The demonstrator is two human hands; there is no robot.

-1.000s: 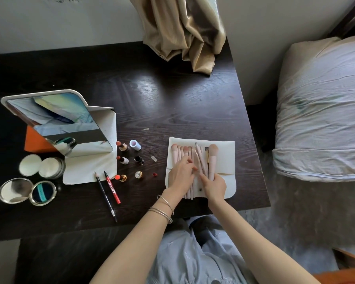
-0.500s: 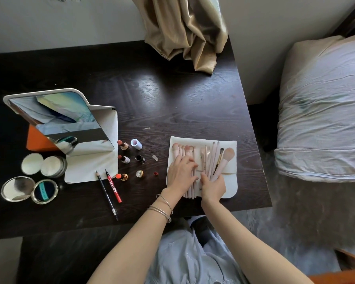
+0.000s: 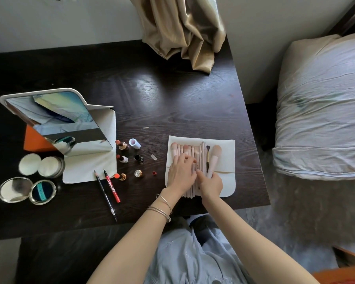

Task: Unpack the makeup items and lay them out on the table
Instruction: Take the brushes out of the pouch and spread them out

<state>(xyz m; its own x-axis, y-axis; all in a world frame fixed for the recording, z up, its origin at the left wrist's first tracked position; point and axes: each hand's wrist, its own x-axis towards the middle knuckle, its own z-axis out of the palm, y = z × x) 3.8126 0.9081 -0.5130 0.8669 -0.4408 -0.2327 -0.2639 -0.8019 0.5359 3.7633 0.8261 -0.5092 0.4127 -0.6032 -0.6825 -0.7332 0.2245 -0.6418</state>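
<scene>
An open cream brush pouch (image 3: 224, 156) lies flat on the dark wooden table (image 3: 172, 99), near its front right. A row of pink-handled makeup brushes (image 3: 201, 154) lies on it, with one big powder brush (image 3: 215, 158) at the right. My left hand (image 3: 180, 173) presses flat on the left brushes, fingers spread. My right hand (image 3: 211, 184) pinches the lower ends of the brush handles beside the big brush. Lipsticks (image 3: 122, 158), small caps and bottles (image 3: 138, 158) stand left of the pouch. Two pencils (image 3: 109, 191) lie further left.
A folding mirror (image 3: 55, 121) on a cream case stands at the left, an orange box behind it. An open powder jar (image 3: 49, 166) and an open compact (image 3: 27, 190) lie at the front left. A beige curtain (image 3: 182, 31) hangs onto the table's back. A bed (image 3: 324, 111) is at the right.
The brushes that fanned out to the right half a second ago now lie nearly straight and closer together. My right hand has shifted slightly along their lower ends; my left hand stays pressed down.
</scene>
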